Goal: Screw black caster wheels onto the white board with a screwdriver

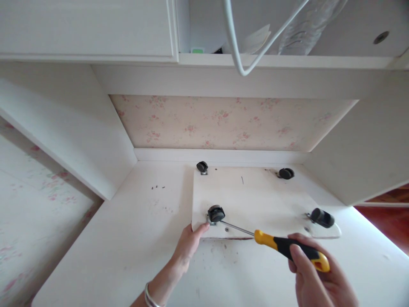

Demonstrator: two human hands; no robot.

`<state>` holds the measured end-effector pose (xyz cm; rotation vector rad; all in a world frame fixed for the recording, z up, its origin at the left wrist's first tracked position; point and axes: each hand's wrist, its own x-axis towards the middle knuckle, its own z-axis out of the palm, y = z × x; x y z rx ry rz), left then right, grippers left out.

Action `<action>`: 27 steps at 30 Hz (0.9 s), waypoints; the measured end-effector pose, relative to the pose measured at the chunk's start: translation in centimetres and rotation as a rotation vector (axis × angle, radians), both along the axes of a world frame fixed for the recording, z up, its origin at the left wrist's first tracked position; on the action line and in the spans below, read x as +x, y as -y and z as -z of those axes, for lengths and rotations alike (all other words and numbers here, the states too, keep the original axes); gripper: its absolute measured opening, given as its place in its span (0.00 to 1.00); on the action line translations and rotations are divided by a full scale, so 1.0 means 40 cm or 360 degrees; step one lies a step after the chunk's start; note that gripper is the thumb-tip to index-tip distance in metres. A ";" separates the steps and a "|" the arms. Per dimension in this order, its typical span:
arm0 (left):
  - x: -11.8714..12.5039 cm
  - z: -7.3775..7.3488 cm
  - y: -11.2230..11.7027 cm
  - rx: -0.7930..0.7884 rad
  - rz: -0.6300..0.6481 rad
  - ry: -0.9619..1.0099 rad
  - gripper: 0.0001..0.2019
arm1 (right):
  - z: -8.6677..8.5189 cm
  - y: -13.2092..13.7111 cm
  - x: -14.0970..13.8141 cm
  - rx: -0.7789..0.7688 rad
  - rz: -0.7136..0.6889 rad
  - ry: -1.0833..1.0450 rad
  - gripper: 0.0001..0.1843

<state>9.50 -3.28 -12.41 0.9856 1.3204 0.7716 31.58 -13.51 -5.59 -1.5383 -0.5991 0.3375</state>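
A white board (255,196) lies flat on the white desktop, with black caster wheels on it near its corners. My left hand (188,243) grips the board's near-left corner, thumb on top beside the near-left caster (216,213) and its metal plate; the other fingers are mostly hidden. My right hand (315,264) is closed around the yellow-and-black handle of a screwdriver (271,241). The screwdriver's shaft points left, its tip reaching the base of that near-left caster. Whether the tip sits in a screw is hidden.
Several small dark screws (156,187) lie on the desktop (143,238) left of the board. The other casters are the far-left one (202,166), far-right one (286,173) and near-right one (322,218). A white cable (236,47) hangs from the shelf (287,61) above.
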 end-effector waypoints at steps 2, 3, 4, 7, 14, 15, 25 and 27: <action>0.011 0.011 0.003 -0.0090 -0.0094 0.0075 0.18 | -0.006 -0.003 -0.006 -0.0041 -0.0046 -0.0016 0.22; 0.015 0.017 0.004 -0.0123 -0.0129 0.0096 0.17 | -0.008 -0.006 -0.009 -0.0061 -0.0063 -0.0025 0.23; 0.018 0.023 0.005 -0.0145 -0.0153 0.0105 0.17 | -0.010 -0.009 -0.010 -0.0081 -0.0079 -0.0034 0.23; 0.021 0.035 0.003 -0.0144 -0.0157 0.0107 0.17 | -0.009 -0.020 -0.012 -0.0105 -0.0114 -0.0056 0.24; 0.025 0.047 0.003 -0.0069 -0.0124 0.0084 0.14 | 0.022 -0.063 -0.012 -0.0036 -0.0345 0.0030 0.21; 0.026 0.048 0.003 -0.0067 -0.0118 0.0078 0.15 | 0.024 -0.069 -0.013 -0.0020 -0.0376 0.0032 0.21; 0.030 0.041 0.000 -0.0067 -0.0143 0.0051 0.16 | -0.013 -0.054 -0.006 0.0053 -0.0194 0.0021 0.18; 0.032 0.038 0.001 -0.0070 -0.0154 0.0061 0.16 | -0.013 -0.059 -0.009 0.0073 -0.0278 0.0033 0.17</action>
